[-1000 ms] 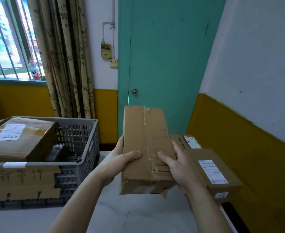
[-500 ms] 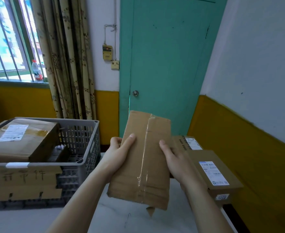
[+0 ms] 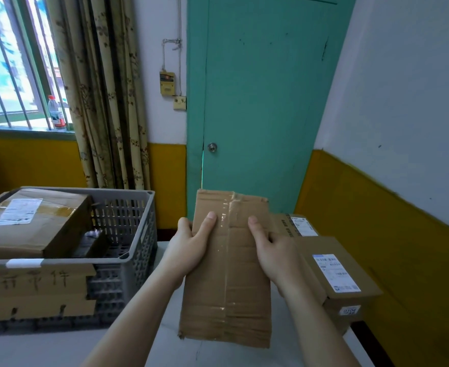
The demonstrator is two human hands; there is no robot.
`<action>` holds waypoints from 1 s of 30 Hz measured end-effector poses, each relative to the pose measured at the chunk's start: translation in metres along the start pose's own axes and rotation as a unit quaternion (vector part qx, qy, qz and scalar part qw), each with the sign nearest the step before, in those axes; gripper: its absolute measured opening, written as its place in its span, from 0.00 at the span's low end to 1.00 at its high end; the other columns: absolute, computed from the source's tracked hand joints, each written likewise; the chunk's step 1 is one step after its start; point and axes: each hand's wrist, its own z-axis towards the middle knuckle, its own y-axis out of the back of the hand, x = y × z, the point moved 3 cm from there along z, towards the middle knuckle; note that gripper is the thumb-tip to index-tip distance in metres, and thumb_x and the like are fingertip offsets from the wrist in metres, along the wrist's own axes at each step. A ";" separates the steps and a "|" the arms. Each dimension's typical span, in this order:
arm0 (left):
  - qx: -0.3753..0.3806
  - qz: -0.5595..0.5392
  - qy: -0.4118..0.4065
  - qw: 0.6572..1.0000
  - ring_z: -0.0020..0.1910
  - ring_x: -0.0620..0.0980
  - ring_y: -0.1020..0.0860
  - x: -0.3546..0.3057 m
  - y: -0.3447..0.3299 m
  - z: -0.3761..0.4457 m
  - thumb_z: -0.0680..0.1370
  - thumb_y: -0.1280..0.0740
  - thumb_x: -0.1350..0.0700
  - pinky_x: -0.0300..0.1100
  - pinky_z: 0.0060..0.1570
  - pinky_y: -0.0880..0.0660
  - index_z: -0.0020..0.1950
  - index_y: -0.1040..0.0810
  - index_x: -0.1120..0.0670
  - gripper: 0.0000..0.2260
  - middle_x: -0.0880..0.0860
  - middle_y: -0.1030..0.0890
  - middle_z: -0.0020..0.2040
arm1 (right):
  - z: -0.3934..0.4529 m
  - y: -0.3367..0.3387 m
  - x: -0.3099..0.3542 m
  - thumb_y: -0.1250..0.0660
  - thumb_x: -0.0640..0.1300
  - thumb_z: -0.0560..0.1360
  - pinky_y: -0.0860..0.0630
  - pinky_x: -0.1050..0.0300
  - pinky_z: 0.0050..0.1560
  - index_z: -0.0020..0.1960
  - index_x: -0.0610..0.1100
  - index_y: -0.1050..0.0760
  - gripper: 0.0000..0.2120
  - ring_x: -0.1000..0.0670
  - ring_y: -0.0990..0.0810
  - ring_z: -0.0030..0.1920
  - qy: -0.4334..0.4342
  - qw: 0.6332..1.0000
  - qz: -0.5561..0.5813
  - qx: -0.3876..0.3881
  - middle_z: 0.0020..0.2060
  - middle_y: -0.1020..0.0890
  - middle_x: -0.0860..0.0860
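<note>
Both hands grip a taped cardboard box [image 3: 228,274] above the desk [image 3: 59,348] — the left hand [image 3: 189,250] on its left edge, the right hand [image 3: 273,250] on its right edge, thumbs on the upper face. The grey plastic crate [image 3: 136,234] at left holds a large labelled carton [image 3: 32,221]. Two labelled parcels [image 3: 337,271] lie just right.

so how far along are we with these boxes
Done: a labelled box already lies in the grey crate. In hand: the left hand and right hand hold a taped box above the table; the side facing the camera shows tape but no label. Probably left: placing it, then handling the near box and far box at the table's right side.
</note>
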 end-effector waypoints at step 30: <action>0.026 -0.151 0.067 0.986 0.56 0.54 0.16 0.026 0.023 0.023 0.75 0.35 0.29 0.52 0.52 0.20 0.62 0.21 0.48 0.27 0.53 0.14 0.56 | 0.009 -0.012 -0.022 0.38 0.83 0.63 0.29 0.53 0.64 0.68 0.63 0.26 0.40 0.58 0.25 0.62 0.016 0.993 0.104 0.061 0.62 0.22 0.65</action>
